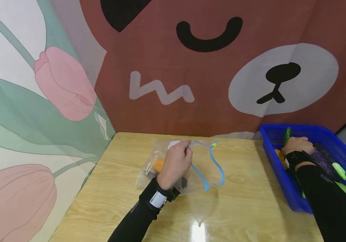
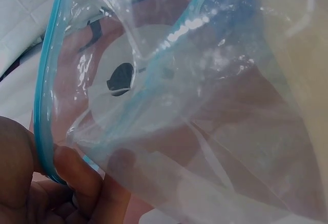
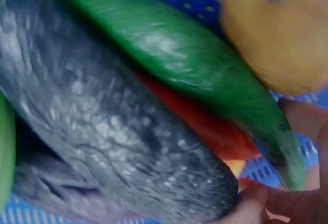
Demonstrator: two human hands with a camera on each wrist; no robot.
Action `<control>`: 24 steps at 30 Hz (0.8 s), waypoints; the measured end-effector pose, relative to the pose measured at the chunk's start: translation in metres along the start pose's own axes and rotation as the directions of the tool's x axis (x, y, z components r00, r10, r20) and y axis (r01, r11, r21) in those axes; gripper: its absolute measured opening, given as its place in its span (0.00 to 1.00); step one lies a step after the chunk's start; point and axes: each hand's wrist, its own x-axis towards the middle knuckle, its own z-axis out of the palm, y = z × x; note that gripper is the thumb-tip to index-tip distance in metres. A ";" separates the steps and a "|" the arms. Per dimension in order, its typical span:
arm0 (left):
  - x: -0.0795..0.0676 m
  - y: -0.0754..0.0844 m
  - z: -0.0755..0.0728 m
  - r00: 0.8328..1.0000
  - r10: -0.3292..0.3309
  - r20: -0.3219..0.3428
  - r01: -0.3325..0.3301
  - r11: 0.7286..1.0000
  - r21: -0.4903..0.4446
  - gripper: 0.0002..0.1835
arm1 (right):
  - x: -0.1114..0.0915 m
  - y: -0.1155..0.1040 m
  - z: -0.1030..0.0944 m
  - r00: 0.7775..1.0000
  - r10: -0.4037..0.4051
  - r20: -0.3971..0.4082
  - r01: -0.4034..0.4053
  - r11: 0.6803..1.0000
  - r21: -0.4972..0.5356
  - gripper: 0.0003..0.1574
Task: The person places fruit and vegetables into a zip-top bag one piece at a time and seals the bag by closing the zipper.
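A clear zip bag (image 1: 201, 168) with a blue zip edge lies on the table. Inside it show an orange item (image 1: 159, 165) and darker items, partly covered by my left hand (image 1: 176, 164). In the left wrist view, the thumb and fingers (image 2: 77, 175) of that hand pinch the bag's blue edge. Over at the right, my right hand (image 1: 297, 146) reaches into the blue basket (image 1: 291, 198). Its fingers (image 3: 302, 116) are round the narrow end of a long green pepper (image 3: 174, 49). Alongside lies a dark, wrinkled long vegetable (image 3: 118, 116), its end beside the fingers.
Also in the basket are a round yellow-brown fruit (image 3: 279, 34), a red item (image 3: 200, 119), a purple vegetable (image 1: 322, 163) and pale green pieces (image 1: 339, 170). A printed cloth (image 1: 209, 117) hangs behind the wooden table (image 1: 236, 215).
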 end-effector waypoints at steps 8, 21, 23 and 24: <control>-0.002 -0.001 0.001 0.999 0.021 -0.029 -0.020 0.999 0.028 0.17 | 0.005 0.004 0.013 0.996 -0.021 -0.088 0.027 0.998 0.061 0.47; -0.001 0.002 0.002 1.000 0.009 -0.017 -0.009 1.000 0.002 0.16 | -0.012 -0.004 -0.016 1.000 0.022 0.001 -0.021 0.981 0.193 0.57; -0.001 0.001 0.001 1.000 -0.005 -0.013 0.005 1.000 -0.008 0.16 | -0.017 -0.006 -0.022 1.000 0.015 -0.025 -0.008 0.974 0.228 0.54; -0.001 0.001 0.001 1.000 -0.013 -0.010 0.013 1.000 -0.011 0.16 | -0.020 -0.007 -0.026 0.999 0.010 -0.039 0.000 0.969 0.246 0.53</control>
